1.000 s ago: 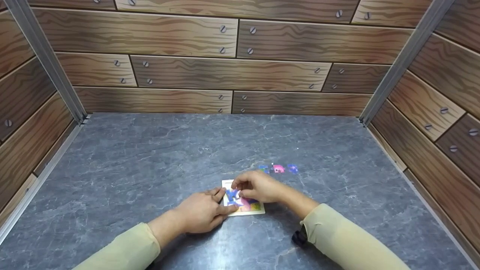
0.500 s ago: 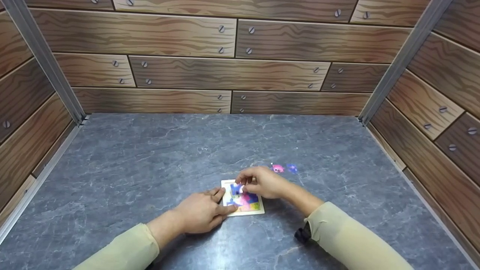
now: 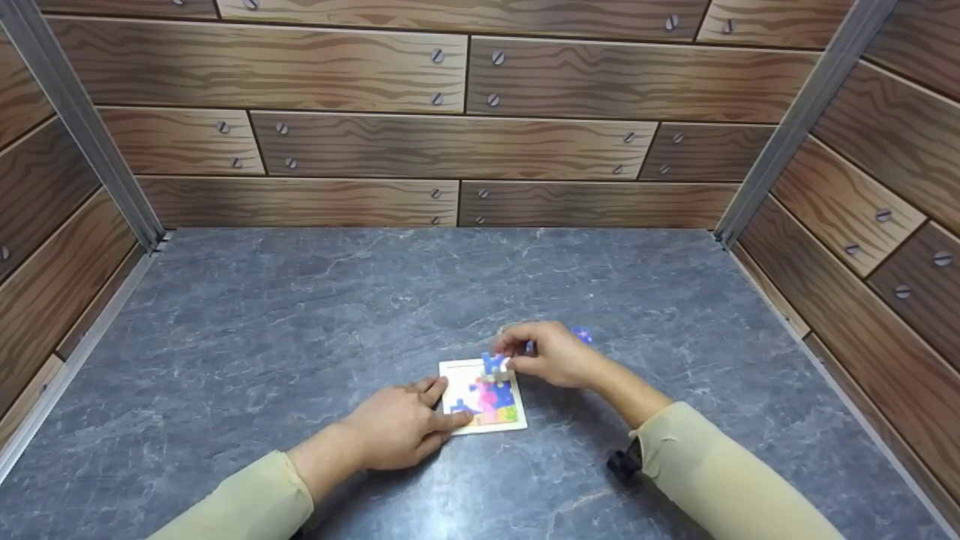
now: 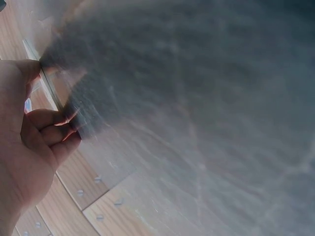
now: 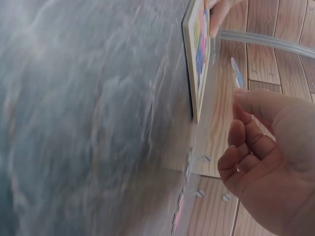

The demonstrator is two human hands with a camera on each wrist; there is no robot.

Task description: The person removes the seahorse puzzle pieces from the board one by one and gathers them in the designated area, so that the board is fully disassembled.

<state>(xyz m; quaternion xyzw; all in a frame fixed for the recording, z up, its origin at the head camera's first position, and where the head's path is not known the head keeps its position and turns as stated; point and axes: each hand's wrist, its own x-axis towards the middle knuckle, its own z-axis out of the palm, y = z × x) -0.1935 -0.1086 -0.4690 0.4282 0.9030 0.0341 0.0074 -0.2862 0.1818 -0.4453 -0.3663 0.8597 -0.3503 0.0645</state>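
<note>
A small jigsaw puzzle board (image 3: 459, 377) with a pale frame lies at the table's front middle. Pink, blue and yellow pieces fill its right and lower parts, while its upper left shows pale. My left hand (image 3: 397, 426) holds the board at its left side, one finger on its lower left; the left wrist view shows curled fingers (image 4: 64, 135) against the edge. Over the upper right corner, my right hand (image 3: 559, 358) pinches a blue and white puzzle piece (image 3: 493, 364) between thumb and finger. In the right wrist view this piece (image 5: 237, 73) is tilted, apart from the board.
A loose blue puzzle piece (image 3: 582, 334) lies on the grey marbled table (image 3: 315, 300) behind my right hand. A pink piece (image 5: 179, 212) shows on the table in the right wrist view. Plank-patterned walls (image 3: 450, 142) enclose the back and sides.
My right hand has moved right and slightly away from me, carrying the piece from the board's upper left to its upper right. My left hand stays on the board.
</note>
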